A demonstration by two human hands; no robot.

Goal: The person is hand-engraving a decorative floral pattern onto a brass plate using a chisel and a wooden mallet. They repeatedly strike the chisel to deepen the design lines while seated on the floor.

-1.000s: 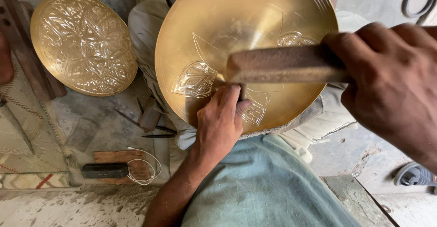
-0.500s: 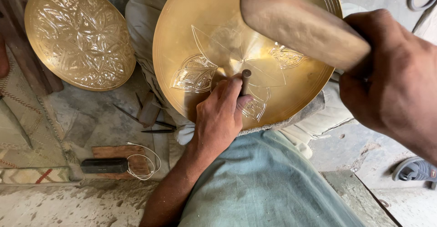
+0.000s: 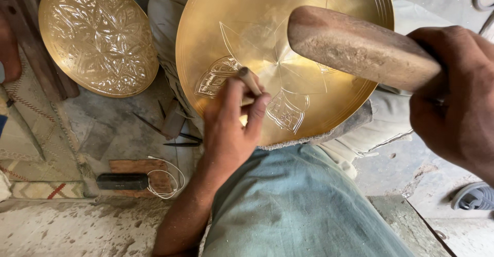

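A large round brass plate (image 3: 242,10) rests tilted on my lap, with a star outline and three engraved petal shapes scratched into it. My left hand (image 3: 231,128) pinches a thin chisel (image 3: 249,80) upright against the plate between two petals. My right hand (image 3: 458,102) grips a thick wooden mallet (image 3: 360,46), raised above the plate's centre and apart from the chisel head. My grey-blue trouser leg (image 3: 298,205) fills the bottom of the view.
A finished brass plate (image 3: 98,35) with dense floral engraving leans at the upper left. Thin metal tools (image 3: 170,133) lie on the stone floor below it. A dark block with a white cable (image 3: 134,181) sits on a wooden piece. Woven mat (image 3: 25,149) at left.
The mallet went from lying low across the plate at the chisel head to lifted up and to the right. My left hand and chisel stayed almost in place.
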